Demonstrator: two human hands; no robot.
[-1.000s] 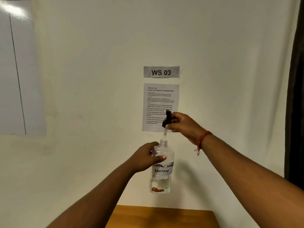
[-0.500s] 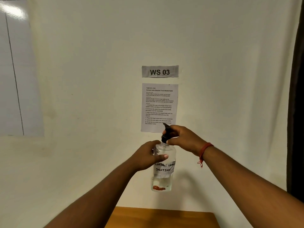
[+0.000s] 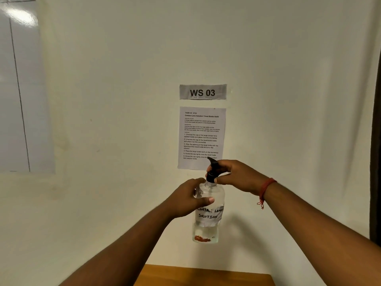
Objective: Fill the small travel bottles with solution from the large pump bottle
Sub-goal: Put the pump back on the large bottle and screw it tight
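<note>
The large clear pump bottle [image 3: 208, 217], with a handwritten "contact lens solution" label, hangs in the air above the table. My left hand [image 3: 189, 198] grips its upper body from the left. The black pump head [image 3: 212, 170] sits on the bottle's neck, and my right hand [image 3: 237, 175] pinches its collar from the right. A little clear liquid lies at the bottle's bottom. No small travel bottle is in view.
A wooden table [image 3: 206, 275] shows only its far edge at the bottom of the view. On the white wall behind hang a "WS 03" sign [image 3: 203, 91] and a printed task sheet [image 3: 202, 137]. A whiteboard [image 3: 18, 89] is at left, a dark curtain [image 3: 376, 162] at right.
One second ago my right hand held the pump head lifted above the open neck. It came down, and the pump head now sits on the neck. The bottle stayed in my left hand.
</note>
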